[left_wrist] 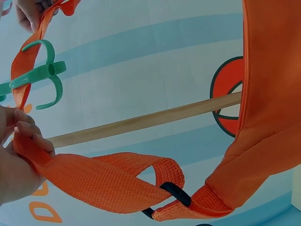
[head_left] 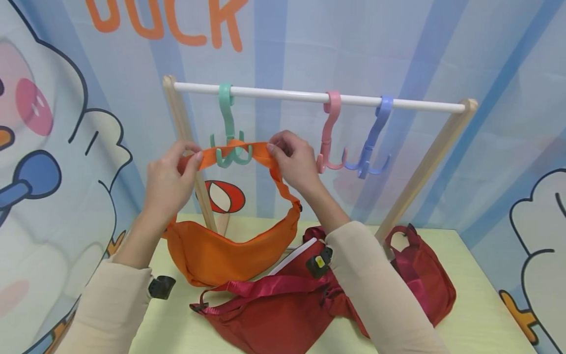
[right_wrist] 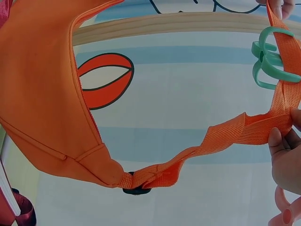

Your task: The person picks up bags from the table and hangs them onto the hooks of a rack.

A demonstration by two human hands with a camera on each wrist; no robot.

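Observation:
An orange waist bag (head_left: 230, 258) hangs by its strap (head_left: 261, 150), which runs across the prongs of a green hook (head_left: 227, 118). My left hand (head_left: 170, 177) pinches the strap left of the hook, while my right hand (head_left: 294, 160) pinches it on the right. In the left wrist view, the strap (left_wrist: 94, 183) passes through a black buckle (left_wrist: 176, 193) near the bag's end. Seen from the right wrist, the green hook (right_wrist: 270, 59) has the strap lying between its prongs, and the bag body (right_wrist: 42, 89) hangs below.
A white rod (head_left: 283, 94) on wooden posts (head_left: 426, 167) carries a pink hook (head_left: 329, 132) and a blue hook (head_left: 373, 137) to the right. Dark red bags (head_left: 274, 314) lie on the pale yellow table (head_left: 477, 314), one of them (head_left: 426, 275) by the right post. A printed curtain (head_left: 300, 44) stands behind.

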